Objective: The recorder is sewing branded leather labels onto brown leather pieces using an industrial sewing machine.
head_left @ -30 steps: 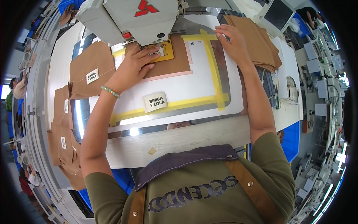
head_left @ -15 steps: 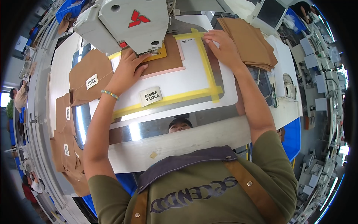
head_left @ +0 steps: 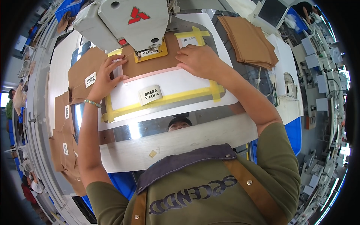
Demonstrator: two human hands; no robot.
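A brown panel [head_left: 150, 67] lies in a white template with pink edging strips and yellow tape [head_left: 161, 98], beneath the white sewing machine head [head_left: 137, 20]. On the panel, a yellow frame [head_left: 162, 53] surrounds a pale label [head_left: 148, 52] with dark lettering, partly hidden by the machine's foot. My left hand [head_left: 107, 77] has its fingers spread, with the tips at the panel's left edge. At the right edge, my right hand [head_left: 200, 62] has thumb and bent fingers close together on the panel's border. A loose pale label [head_left: 150, 94] rests on the template's near part.
Brown panels bearing labels [head_left: 84, 77] lie at the left, with more [head_left: 62, 146] hanging nearer me. A stack of plain brown panels [head_left: 249, 43] stands at the right. Blue bins [head_left: 292, 138] show below the table. A screen [head_left: 272, 13] stands at the far right.
My left hand has moved left and nearer, away from the machine's foot, uncovering the yellow frame and its label. My right hand has moved left from the template's taped corner to the panel's edge.
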